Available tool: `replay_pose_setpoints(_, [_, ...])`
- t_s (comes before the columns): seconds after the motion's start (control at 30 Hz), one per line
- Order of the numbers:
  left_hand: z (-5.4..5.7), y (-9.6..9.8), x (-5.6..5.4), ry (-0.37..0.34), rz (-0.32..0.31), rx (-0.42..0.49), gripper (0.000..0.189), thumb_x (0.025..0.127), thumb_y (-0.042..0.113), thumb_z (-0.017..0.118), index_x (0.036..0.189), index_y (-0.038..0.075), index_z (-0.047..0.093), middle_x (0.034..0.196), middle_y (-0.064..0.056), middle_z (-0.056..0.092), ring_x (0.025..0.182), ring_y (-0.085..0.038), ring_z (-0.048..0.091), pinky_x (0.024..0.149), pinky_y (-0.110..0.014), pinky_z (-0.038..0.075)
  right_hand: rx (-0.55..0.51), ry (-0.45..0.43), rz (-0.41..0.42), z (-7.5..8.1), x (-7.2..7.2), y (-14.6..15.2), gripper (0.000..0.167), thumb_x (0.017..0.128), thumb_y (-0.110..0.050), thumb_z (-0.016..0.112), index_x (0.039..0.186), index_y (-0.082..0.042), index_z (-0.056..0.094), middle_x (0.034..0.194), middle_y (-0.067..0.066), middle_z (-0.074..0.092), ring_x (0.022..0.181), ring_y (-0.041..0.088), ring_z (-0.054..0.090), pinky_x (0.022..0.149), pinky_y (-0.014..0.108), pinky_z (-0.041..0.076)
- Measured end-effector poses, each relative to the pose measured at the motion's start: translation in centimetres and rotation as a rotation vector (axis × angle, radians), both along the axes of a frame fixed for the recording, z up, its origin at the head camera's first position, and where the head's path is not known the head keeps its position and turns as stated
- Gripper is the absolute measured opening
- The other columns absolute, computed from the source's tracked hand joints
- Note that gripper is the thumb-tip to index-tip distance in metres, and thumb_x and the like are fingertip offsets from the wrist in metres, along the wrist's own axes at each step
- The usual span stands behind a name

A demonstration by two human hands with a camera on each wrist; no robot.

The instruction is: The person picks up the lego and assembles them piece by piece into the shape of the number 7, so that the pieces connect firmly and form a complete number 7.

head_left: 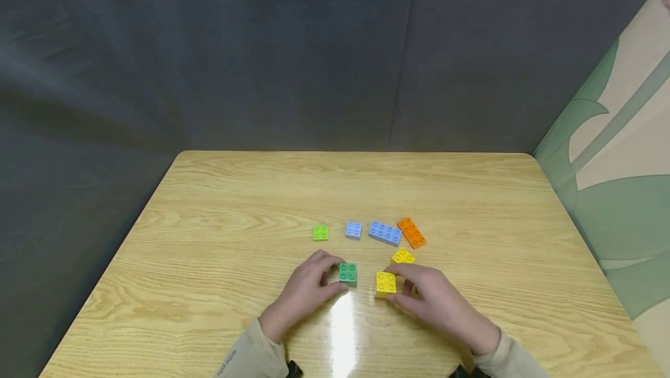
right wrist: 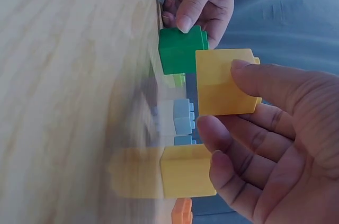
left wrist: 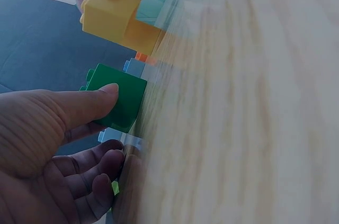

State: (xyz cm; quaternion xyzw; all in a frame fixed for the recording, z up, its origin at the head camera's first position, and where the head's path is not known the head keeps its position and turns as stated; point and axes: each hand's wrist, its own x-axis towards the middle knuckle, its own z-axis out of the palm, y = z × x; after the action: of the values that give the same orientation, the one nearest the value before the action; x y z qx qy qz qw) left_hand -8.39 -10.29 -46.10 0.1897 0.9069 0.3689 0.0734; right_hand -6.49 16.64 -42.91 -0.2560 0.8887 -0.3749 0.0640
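My left hand pinches a dark green two-by-two toy brick between thumb and fingers, close over the table. To its right, my right hand holds a yellow two-by-two brick by its right side, studs facing up. A small gap separates the green brick from the held yellow one. Just behind the right fingertips sits a second yellow brick, turned at an angle. In the right wrist view the thumb presses the near face of the held yellow brick, with the green brick beyond it.
Behind the hands, a row of bricks lies on the wooden table: a lime green one, a small blue one, a longer blue one and a long orange one. A dark cloth hangs past the far edge.
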Motion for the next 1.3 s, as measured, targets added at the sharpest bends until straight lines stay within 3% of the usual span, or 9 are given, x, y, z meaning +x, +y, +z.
replay_pose_setpoints(0.37, [-0.4,0.0,-0.1,0.021,-0.001,-0.005,0.041,0.085,0.032,0.076,0.121,0.017,0.065,0.103,0.004,0.057,0.068,-0.008,0.048,0.057,-0.020,0.042,-0.009,0.043,0.003,0.6,-0.5,-0.5,0.033,0.086,-0.016,0.076,0.117,-0.009,0.066,0.085,-0.010,0.062,0.066,0.002,0.051,0.054,0.021,0.046])
replay_pose_setpoints(0.8, [-0.2,0.1,-0.1,-0.005,0.001,-0.011,0.040,0.086,0.032,0.076,0.122,0.017,0.065,0.105,0.005,0.056,0.068,-0.008,0.048,0.057,-0.021,0.042,-0.006,0.075,0.000,1.1,-1.0,-1.1,0.034,0.086,-0.017,0.076,0.118,-0.011,0.066,0.082,-0.011,0.061,0.066,0.002,0.051,0.052,0.021,0.046])
replay_pose_setpoints(1.3, [-0.2,0.1,-0.2,-0.002,-0.008,-0.012,0.042,0.086,0.032,0.075,0.123,0.016,0.064,0.106,0.005,0.056,0.069,-0.007,0.049,0.059,-0.020,0.044,0.005,0.056,-0.007,2.1,-1.7,-2.0,0.035,0.087,-0.018,0.076,0.120,-0.013,0.066,0.090,-0.009,0.064,0.068,0.002,0.051,0.054,0.021,0.046])
